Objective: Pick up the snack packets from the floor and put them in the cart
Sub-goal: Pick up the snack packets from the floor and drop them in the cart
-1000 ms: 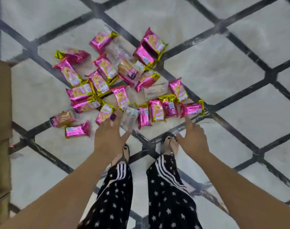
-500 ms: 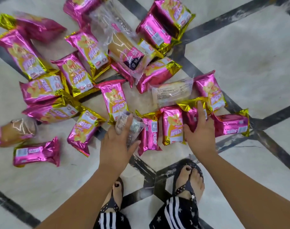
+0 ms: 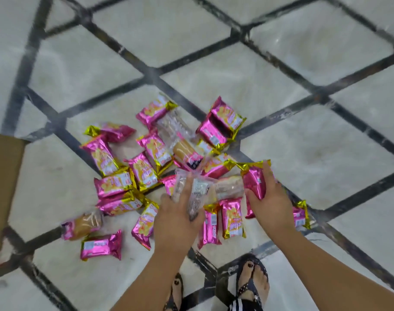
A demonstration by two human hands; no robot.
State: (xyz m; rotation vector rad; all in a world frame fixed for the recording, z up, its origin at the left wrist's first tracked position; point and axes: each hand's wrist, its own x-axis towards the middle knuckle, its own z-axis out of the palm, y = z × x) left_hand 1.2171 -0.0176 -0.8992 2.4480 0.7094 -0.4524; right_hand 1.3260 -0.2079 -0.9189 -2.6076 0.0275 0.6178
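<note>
Gripping a clear packet (image 3: 197, 194) in left hand (image 3: 176, 221), pink packet (image 3: 255, 180) in right hand (image 3: 272, 204), other packets (image 3: 100, 244) on floor (image 3: 303, 142).

A single wide-angle camera sits on the person's head and looks steeply down, tipped slightly forward, at the tiled floor (image 3: 191, 52). The sandalled feet (image 3: 252, 281) lie at the bottom edge, almost under the lens. Both forearms enter from below; the left hand (image 3: 177, 223) with a clear packet (image 3: 197, 194) and the right hand (image 3: 273, 203) with a pink packet (image 3: 255, 181) are nearest the camera. The heap of snack packets (image 3: 146, 169) fills the middle, and a brown surface (image 3: 3, 187) is cut by the left border.
</note>
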